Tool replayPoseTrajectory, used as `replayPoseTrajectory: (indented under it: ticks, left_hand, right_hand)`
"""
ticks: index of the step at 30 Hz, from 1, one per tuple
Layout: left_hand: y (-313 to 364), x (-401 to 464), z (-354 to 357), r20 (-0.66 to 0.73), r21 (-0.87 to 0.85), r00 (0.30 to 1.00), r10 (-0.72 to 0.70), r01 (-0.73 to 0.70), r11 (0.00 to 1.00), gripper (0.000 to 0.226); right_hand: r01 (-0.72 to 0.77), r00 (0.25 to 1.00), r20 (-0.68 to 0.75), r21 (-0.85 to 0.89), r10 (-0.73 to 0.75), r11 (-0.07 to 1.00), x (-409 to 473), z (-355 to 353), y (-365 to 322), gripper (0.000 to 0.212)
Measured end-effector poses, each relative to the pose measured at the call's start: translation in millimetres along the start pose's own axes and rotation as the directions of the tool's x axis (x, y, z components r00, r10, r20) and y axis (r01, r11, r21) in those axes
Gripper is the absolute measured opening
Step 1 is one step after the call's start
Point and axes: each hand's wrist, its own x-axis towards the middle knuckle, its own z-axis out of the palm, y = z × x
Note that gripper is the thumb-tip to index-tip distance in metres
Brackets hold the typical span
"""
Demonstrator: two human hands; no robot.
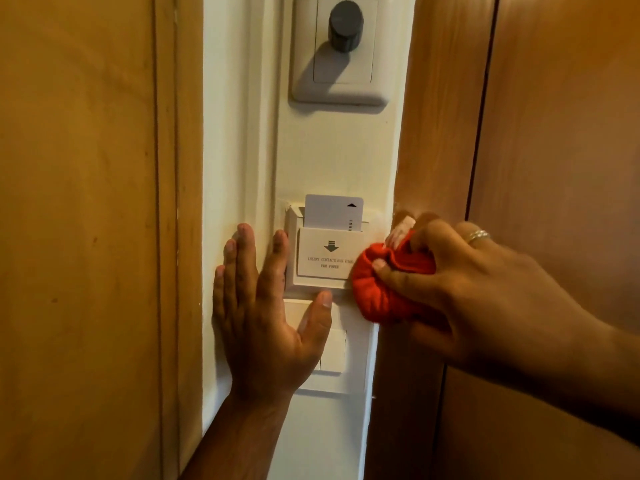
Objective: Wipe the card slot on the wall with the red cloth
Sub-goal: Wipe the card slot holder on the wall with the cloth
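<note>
**Wiping the card slot: cloth at the right edge**

Right hand (460,285) sits nearest the camera, its fingers (381,264) curled and pinching a bunched red cloth (377,296) against the lower right corner of the card slot (325,258). A white key card (332,211) stands upright in the slot, its top half showing. The left hand (259,306) lies flat on the white wall (239,133) just beside the unit, fingers spread and pointing up, thumb touching the lower edge of the housing.

To wipe well, I judge the cloth should travel across the printed face from right to left with light, even pressure, then along the top lip around the card without nudging it out. The bracing hand may need to shift so its thumb clears the lower edge. A light switch (332,348) below and a dimmer knob (345,26) above are best left untouched.
</note>
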Motion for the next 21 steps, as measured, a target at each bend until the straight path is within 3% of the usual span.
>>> replayPoseTrajectory:
  ticks: [4,11,14,21]
  left_hand:
    - [0.6,0.1,-0.5,0.001,0.004,1.000,0.000,0.000,1.000,0.077]
    - [0.9,1.0,-0.6,0.001,0.017,1.000,0.003,-0.003,1.000,0.077]
    - [1.0,1.2,-1.3,0.003,0.020,1.000,0.002,-0.002,1.000,0.079]
    - [3.0,2.9,-3.6,0.037,0.002,0.999,-0.026,0.026,1.000,0.083]
  right_hand:
    - [-0.094,0.994,-0.057,0.009,0.094,0.996,8.8,-7.1,2.6,0.065]
    - [0.036,0.998,-0.055,-0.039,-0.039,0.999,20.9,-22.9,-7.9,0.062]
    - [0.123,0.991,0.061,-0.120,-0.116,0.985,26.2,-29.7,-9.4,0.058]
    - [0.207,0.963,0.199,-0.115,-0.182,0.971,36.0,-43.7,-19.7,0.046]
